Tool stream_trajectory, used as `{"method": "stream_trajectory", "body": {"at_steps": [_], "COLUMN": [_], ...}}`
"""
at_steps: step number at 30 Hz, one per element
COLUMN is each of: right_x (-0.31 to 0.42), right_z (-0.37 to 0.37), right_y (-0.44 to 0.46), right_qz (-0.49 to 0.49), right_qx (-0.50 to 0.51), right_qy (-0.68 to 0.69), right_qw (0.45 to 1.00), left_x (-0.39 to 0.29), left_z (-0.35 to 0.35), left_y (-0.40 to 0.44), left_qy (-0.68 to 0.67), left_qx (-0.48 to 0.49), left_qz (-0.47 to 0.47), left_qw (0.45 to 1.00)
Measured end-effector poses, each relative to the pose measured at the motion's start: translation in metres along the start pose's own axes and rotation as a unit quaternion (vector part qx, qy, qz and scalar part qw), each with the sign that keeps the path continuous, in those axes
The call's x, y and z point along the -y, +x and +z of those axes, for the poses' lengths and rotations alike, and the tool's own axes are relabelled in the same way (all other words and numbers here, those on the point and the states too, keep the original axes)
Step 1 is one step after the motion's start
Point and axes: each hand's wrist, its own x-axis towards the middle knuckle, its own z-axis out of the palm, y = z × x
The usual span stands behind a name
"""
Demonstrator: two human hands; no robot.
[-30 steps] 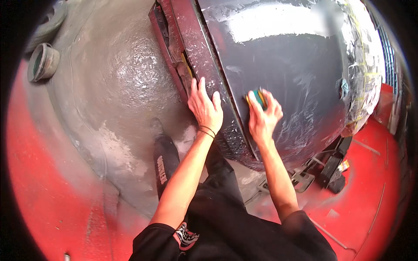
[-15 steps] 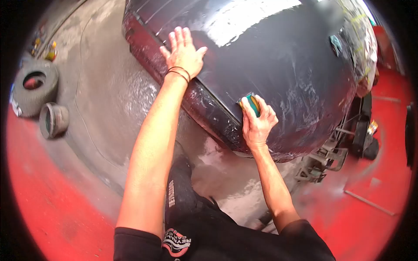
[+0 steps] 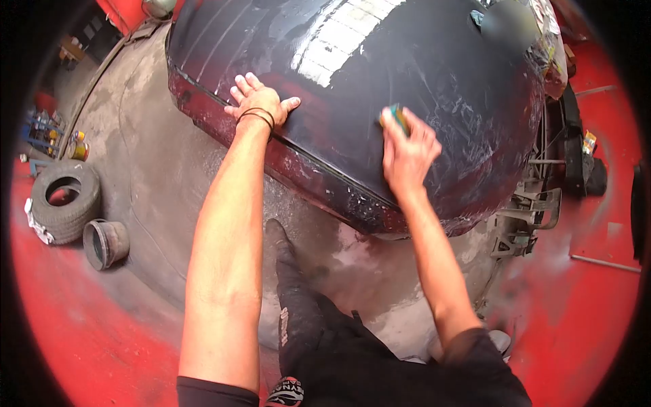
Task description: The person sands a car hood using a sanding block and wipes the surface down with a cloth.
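A dark, wet car hood (image 3: 339,125) with whitish streaks fills the upper middle of the view. My left hand (image 3: 261,105) lies on it with fingers spread, near the seam by the reddish edge. Farther right, my right hand (image 3: 411,152) grips a green and yellow sanding block (image 3: 399,117) against the hood. My fingers cover much of the block, and its underside is hidden.
To the left, a tyre (image 3: 66,202) and a grey bucket (image 3: 106,244) stand on the floor. Covering sheets (image 3: 549,51) hang at the hood's far right. A metal frame (image 3: 525,220) sits below the hood's right end, and a rod (image 3: 605,263) lies on red floor.
My right hand has slid the sanding block away from the seam, farther up the hood. My left hand stays flat near the edge, and the camera view has shifted.
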Motion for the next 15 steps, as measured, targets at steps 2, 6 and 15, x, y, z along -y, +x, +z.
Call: {"method": "stream_trajectory", "body": {"at_steps": [2, 6, 15], "right_x": [-0.015, -0.024, -0.019], "right_z": [0.028, 0.041, 0.017], "right_y": [0.067, 0.095, 0.041], "right_qz": [0.021, 0.048, 0.050], "right_qx": [-0.041, -0.054, -0.011], "right_qy": [-0.039, -0.047, -0.037], "right_qw": [0.998, 0.996, 0.998], "left_x": [-0.004, 0.000, -0.005], "left_z": [0.003, 0.004, 0.003], "left_y": [0.004, 0.008, 0.011], "left_qy": [0.005, 0.004, 0.023], "left_qx": [0.004, 0.005, 0.019], "left_qz": [-0.008, -0.008, 0.001], "left_qw": [1.000, 1.000, 1.000]}}
